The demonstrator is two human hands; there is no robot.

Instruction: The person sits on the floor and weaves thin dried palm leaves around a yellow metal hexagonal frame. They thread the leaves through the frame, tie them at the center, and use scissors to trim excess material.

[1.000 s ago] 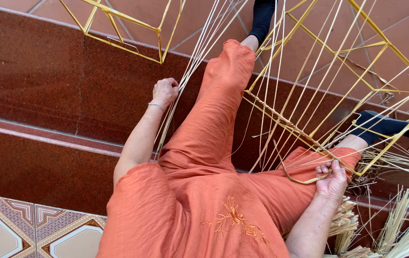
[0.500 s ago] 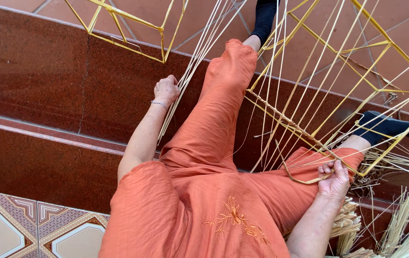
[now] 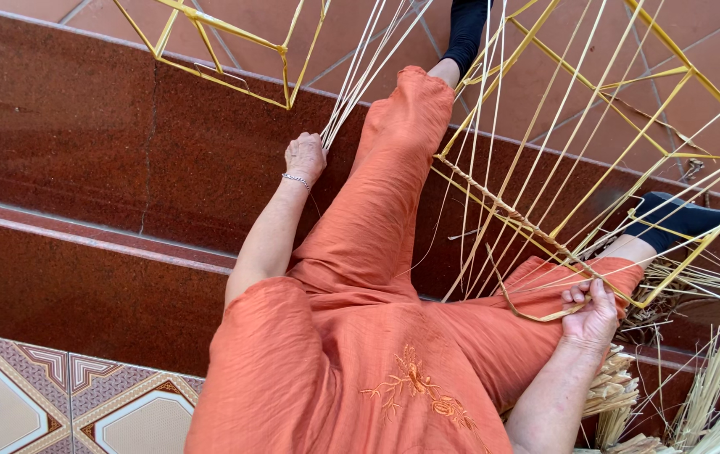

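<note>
Tiled floor (image 3: 57, 403): lying nearest, patterned, ending at the red stone step (image 3: 82, 269)
Right hand (image 3: 588, 313): closing around a loose cane strip (image 3: 528, 313) at the yellow frame (image 3: 545, 235)'s lower corner, beside the knee
Left hand (image 3: 305, 156): gripping shut a bundle of pale strands (image 3: 360, 76) running up and away
Open room: bare stone spreading left of the left hand
Far edge: second yellow frame (image 3: 225, 59) sitting on the upper step

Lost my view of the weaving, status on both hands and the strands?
Left hand gripping bundle of pale strands, pulled taut. Right hand pinching loose strand end at yellow frame over knee. Nothing blocking either hand.
</note>
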